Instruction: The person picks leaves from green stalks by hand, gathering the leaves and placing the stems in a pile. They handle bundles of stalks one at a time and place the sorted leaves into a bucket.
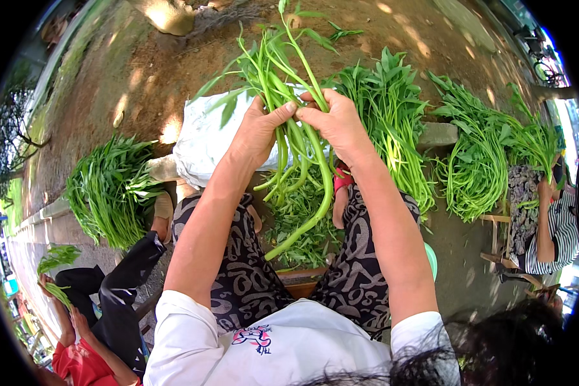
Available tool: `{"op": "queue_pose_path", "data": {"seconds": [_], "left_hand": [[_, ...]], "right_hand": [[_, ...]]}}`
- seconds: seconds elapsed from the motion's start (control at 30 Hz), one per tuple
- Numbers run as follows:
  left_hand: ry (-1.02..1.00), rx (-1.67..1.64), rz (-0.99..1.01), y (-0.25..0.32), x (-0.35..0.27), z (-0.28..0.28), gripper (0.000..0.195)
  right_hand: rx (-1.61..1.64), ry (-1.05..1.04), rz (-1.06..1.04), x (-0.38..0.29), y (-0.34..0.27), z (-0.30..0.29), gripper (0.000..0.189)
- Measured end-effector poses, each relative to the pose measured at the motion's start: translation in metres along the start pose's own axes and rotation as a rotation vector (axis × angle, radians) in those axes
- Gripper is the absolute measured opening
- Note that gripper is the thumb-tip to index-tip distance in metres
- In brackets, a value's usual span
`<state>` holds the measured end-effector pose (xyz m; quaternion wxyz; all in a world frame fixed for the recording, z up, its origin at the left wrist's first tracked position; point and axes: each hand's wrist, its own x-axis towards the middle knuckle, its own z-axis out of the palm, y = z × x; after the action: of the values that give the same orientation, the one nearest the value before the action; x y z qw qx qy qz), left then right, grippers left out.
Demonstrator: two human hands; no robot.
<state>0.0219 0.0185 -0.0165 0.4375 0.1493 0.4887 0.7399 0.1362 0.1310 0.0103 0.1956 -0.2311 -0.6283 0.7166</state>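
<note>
A bunch of long green leafy stems (296,176), which look like water spinach, is held up in front of me, leaves away from me and cut ends hanging towards my lap. My left hand (263,128) grips the bunch from the left, its thumb over the stems. From the right, my right hand (335,118) pinches thicker stems, its thumb close to the left thumb. Beneath the hands lies a white plastic sack (205,140), partly hidden by the arms. Loose leaves and cut pieces (301,231) cover the ground between my feet.
Piles of the same greens lie at the left (111,193), right of the sack (395,125) and farther right (477,169). A concrete kerb (436,135) runs behind them. One person (89,357) at lower left and another (555,236) at far right hold greens. A pale green basin (431,260) shows beside my leg.
</note>
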Motion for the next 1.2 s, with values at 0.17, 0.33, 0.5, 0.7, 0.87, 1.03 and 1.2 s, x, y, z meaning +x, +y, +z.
{"op": "queue_pose_path", "data": {"seconds": [0.17, 0.33, 0.5, 0.7, 0.87, 1.03, 1.2], "left_hand": [[0.007, 0.002, 0.048, 0.003, -0.002, 0.001, 0.049], [0.0, 0.023, 0.062, 0.005, -0.002, 0.004, 0.048], [0.018, -0.019, 0.027, 0.005, -0.002, -0.001, 0.042], [0.054, -0.022, -0.054, 0.006, 0.0, -0.005, 0.032], [-0.098, -0.181, -0.058, 0.012, 0.001, -0.004, 0.032], [0.046, -0.107, -0.024, 0.008, -0.001, -0.002, 0.033], [0.153, -0.103, -0.015, 0.006, 0.002, -0.006, 0.03]], "right_hand": [[-0.171, -0.018, -0.026, 0.0, 0.0, -0.002, 0.031], [-0.233, -0.062, -0.038, 0.0, 0.0, -0.003, 0.033], [-0.116, -0.085, 0.083, -0.006, -0.023, -0.003, 0.037], [0.01, -0.054, 0.063, -0.002, -0.015, -0.015, 0.027], [0.038, -0.107, 0.038, -0.002, -0.017, -0.015, 0.027], [0.098, -0.144, 0.048, -0.005, -0.024, -0.015, 0.027], [0.127, -0.12, 0.036, -0.005, -0.023, -0.014, 0.027]]}}
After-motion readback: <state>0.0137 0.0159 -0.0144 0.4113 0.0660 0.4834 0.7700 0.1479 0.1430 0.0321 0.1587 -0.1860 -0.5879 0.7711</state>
